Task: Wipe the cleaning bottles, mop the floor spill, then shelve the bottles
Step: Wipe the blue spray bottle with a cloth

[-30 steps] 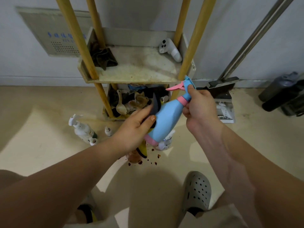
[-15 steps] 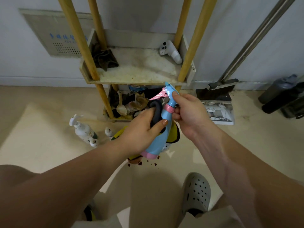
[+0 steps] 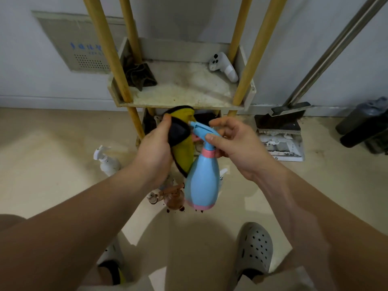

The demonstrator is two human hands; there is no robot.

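In the head view, a blue spray bottle point(image 3: 201, 181) is held in mid-air at the centre of the frame, upright and slightly tilted, with its nozzle turned to the left. It is gripped at the neck by the right hand point(image 3: 233, 148): the thumb is laid on the sprayer head, the lower fingers are curled behind the pink collar, and the index finger is lifted loosely above. This grip appears chosen so that the nozzle and body are left bare for wiping.

A yellow cloth with a black edge point(image 3: 182, 152) is bunched in the left hand point(image 3: 155, 148), whose fingers are closed round it, and it is pressed against the nozzle tip. The wiping step is judged to be in hand.

The bottle is kept over the floor in front of the shelf point(image 3: 180, 105), just above the dark spill spots point(image 3: 182, 209), so any drips would land where mopping is due anyway. A white pump bottle point(image 3: 107, 162) lies at centre left. A brown bottle point(image 3: 174, 199) lies under the blue one. Neither has been shelved.

Much is hidden. The pink trigger is mostly covered by the cloth and fingers, so whether it is pressed cannot be told. The lower tier of the shelf is blocked by both hands. The extent of the spill is masked by the bottle's base, and a further white bottle behind the blue body is only glimpsed. No mop can be made out with certainty.
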